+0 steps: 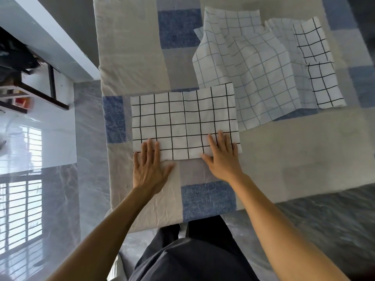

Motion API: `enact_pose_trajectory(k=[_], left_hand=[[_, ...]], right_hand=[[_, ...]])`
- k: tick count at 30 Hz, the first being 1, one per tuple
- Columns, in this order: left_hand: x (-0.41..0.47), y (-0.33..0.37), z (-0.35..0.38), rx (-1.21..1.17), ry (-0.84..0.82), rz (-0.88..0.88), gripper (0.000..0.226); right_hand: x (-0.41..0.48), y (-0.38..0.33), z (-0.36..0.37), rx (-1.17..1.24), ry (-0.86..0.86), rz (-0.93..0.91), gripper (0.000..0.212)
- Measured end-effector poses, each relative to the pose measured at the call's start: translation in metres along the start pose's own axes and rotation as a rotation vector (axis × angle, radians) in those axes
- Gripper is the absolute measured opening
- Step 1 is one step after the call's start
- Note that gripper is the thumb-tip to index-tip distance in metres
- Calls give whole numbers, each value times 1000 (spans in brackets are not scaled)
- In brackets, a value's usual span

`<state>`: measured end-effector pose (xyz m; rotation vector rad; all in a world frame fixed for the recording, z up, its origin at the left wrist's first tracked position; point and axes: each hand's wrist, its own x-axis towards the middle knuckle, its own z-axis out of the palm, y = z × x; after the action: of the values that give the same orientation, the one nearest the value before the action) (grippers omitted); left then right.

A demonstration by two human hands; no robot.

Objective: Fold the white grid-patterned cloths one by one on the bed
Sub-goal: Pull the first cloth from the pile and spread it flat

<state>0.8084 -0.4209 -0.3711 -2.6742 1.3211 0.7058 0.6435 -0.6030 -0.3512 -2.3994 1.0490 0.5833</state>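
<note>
A folded white cloth with a black grid lies flat as a rectangle on the bed in front of me. My left hand rests palm down with its fingertips on the cloth's near left edge. My right hand lies flat on the near right corner, fingers spread. Neither hand grips anything. Behind it, a pile of unfolded grid cloths lies rumpled, showing their paler reverse side, with two bold-grid flaps turned over at the right.
The bed has a beige and blue patchwork cover and its near edge runs just in front of my legs. A glossy grey floor lies to the left, with a white beam and dark shelving at the far left.
</note>
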Motion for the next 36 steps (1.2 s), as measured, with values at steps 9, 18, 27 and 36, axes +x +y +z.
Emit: enact_pose_trajectory(k=[9,18,27,36], left_hand=[[-3,22,-1,-24,133,236,59],[-27,-6,10,-19,64,-103,77],[-27,7,10,-18,107,209,59],[-30,-29,9,73,86,122,66]], right_hand=[[1,-32,-5,-5,87,-180,66],[5,-10,13,-132,-57,-237,69],[-11,-53,24,-94,-50,-366,60],[-22,-13,26,-160,-38,-329,70]])
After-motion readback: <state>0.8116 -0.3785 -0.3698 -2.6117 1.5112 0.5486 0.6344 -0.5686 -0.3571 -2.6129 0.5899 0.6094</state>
